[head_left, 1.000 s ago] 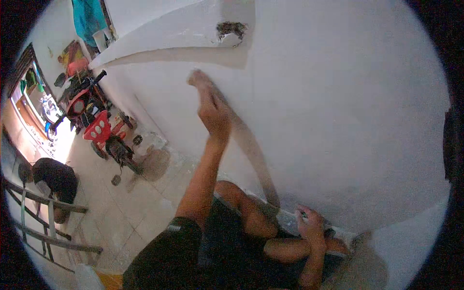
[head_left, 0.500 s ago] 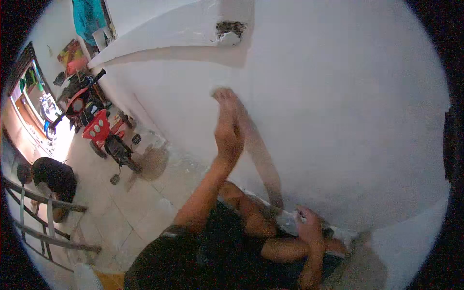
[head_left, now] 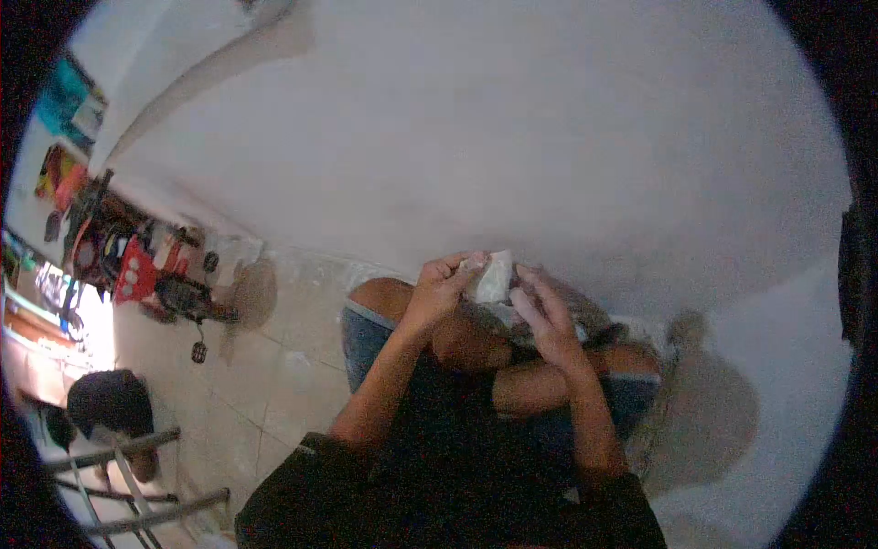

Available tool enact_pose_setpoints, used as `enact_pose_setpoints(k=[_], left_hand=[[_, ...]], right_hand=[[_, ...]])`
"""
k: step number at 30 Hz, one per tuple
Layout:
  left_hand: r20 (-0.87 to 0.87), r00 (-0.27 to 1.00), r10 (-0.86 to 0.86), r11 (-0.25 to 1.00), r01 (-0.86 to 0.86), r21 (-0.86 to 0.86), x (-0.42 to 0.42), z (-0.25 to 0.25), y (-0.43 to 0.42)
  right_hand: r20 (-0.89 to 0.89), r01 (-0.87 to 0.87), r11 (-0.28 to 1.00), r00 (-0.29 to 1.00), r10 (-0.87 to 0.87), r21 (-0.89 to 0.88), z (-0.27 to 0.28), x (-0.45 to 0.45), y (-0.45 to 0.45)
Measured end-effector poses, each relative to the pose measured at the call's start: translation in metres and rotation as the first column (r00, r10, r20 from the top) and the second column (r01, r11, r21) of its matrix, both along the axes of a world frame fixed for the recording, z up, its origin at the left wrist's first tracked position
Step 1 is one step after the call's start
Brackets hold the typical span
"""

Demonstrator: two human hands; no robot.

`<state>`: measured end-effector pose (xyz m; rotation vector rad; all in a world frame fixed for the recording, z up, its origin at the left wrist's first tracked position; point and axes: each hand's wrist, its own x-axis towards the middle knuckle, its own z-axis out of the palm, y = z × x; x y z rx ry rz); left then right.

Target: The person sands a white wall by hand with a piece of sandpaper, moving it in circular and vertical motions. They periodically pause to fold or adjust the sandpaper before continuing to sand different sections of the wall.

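Note:
A small whitish piece (head_left: 495,277), perhaps folded paper or cloth, is upright between my two hands above my knees. My left hand (head_left: 446,282) pinches its left side with bent fingers. On the other side, my right hand (head_left: 546,318) has its fingers stretched towards the piece, thumb and fingers apart; the fingertips look pale, as if dusty. The white wall (head_left: 549,146) rises right in front of both hands.
A red and black child's tricycle (head_left: 134,270) stands on the tiled floor (head_left: 233,403) at the left. Nearer are metal rails (head_left: 137,446) and a crouching person in dark clothes (head_left: 110,401). A bright doorway lies at the far left.
My left hand has come down from the wall to meet my right hand over my knees, and now grips the whitish piece. The right hand has moved slightly up and left. The view has shifted.

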<state>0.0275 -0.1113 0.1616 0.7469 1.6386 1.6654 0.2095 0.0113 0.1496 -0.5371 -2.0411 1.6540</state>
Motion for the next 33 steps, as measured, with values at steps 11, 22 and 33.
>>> enact_pose_setpoints(k=[11, 22, 33], left_hand=[[0.344, 0.920, -0.187, 0.964, 0.239, -0.115, 0.027, 0.015, 0.005], [0.411, 0.909, 0.076, 0.963, -0.174, 0.206, 0.058, -0.029, 0.020], [-0.316, -0.055, 0.947, 0.210, -0.637, 0.741, -0.166, 0.123, -0.075]], right_hand=[[-0.009, 0.191, 0.759, 0.968, -0.252, -0.623, -0.013, 0.007, 0.018], [-0.082, 0.143, 0.541, 0.925, -0.370, -0.829, -0.013, -0.006, 0.008], [-0.069, 0.063, 0.915, 0.993, -0.098, -0.398, 0.010, 0.000, 0.004]])
